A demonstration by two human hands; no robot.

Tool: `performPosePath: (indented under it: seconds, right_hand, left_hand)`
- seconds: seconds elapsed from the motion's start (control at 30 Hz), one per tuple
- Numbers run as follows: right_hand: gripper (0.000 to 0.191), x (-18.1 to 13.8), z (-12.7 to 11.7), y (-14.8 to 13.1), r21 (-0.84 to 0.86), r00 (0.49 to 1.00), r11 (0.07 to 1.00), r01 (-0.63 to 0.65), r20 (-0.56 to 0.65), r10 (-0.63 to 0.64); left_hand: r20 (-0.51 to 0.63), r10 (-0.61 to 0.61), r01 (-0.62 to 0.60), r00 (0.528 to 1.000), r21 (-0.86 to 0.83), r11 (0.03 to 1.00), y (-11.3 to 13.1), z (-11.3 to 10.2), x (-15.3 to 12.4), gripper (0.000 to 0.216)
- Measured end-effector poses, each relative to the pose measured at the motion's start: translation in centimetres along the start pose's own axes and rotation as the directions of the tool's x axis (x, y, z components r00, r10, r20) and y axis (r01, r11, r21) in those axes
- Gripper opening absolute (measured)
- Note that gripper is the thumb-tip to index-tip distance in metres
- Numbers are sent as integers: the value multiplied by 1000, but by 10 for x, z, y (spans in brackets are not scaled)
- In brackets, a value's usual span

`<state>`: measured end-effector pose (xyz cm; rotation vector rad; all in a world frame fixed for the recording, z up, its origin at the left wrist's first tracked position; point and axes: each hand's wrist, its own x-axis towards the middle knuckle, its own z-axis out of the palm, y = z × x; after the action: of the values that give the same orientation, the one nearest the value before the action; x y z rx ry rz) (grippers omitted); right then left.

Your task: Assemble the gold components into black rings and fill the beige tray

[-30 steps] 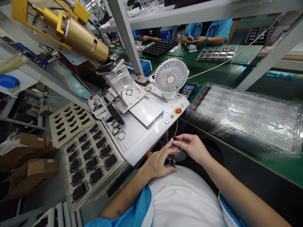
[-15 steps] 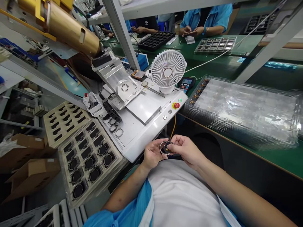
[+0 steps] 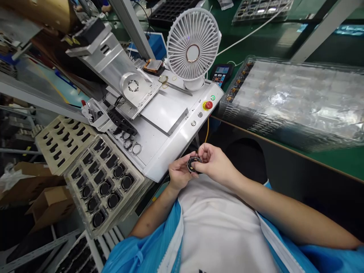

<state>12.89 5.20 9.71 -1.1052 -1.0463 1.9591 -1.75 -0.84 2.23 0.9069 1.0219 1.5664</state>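
— Both hands meet just in front of the white machine base (image 3: 170, 151), close to the person's chest. What do they have?

— A small round dark part (image 3: 194, 164), ringed in metal, with a bit of gold at its middle. The left hand (image 3: 178, 174) cups it from below, fingers curled round its edge; the right hand (image 3: 214, 163) pinches it from the other side, thumb and forefinger on the rim. Neither hand is loose.

— So where does that put the work?

— My reading: the part is out of its tray and being checked or fitted by hand, not yet set on the machine. The round fixture (image 3: 132, 85) on the tilted plate, further back on the base, sits unoccupied as far as I can see.

— And the supply?

— A tray of dark round parts (image 3: 104, 182) lies left of the base, with a cream tray (image 3: 61, 138) of vacant slots behind it. A few loose rings (image 3: 132, 146) rest on the base's near left corner. The white fan (image 3: 193, 45) stands at its far edge, and the red stop button (image 3: 209, 105) is on its right front.

— What would a next move call for?

— I judge a steady two-handed grip and a careful turn of the part, since it is small and held only by its rim; a slip would drop it into the lap.
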Motion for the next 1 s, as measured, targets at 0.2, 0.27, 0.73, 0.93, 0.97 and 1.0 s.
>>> performPosePath:
  seconds: [0.2,0.27,0.73,0.93,0.97,1.0]
  right_hand:
    - [32,2,-3,3,9,999,999,-36,37,35]
    - [35,4,-4,4,27,996,998,-64,60,62]
    - [50,10,-7,18,168,986,974,-154,83,142]
    - [49,14,-18,16,3,936,951,-309,176,304]
    - [51,14,-19,16,13,937,952,-305,183,297]
    - [54,14,-19,17,34,941,955,-296,182,285]
  left_hand:
    - [-2,41,-41,999,20,999,1,1,1,58]
    - [-19,26,-25,999,27,999,1,1,0,57]
    - [-76,-16,19,997,37,999,-8,-4,-4,64]
    - [-97,14,-6,995,77,997,-9,-2,-6,58]
    - [-92,12,-4,996,85,996,-8,-2,-6,58]
    - [-83,11,-3,997,90,996,-8,-2,-6,59]
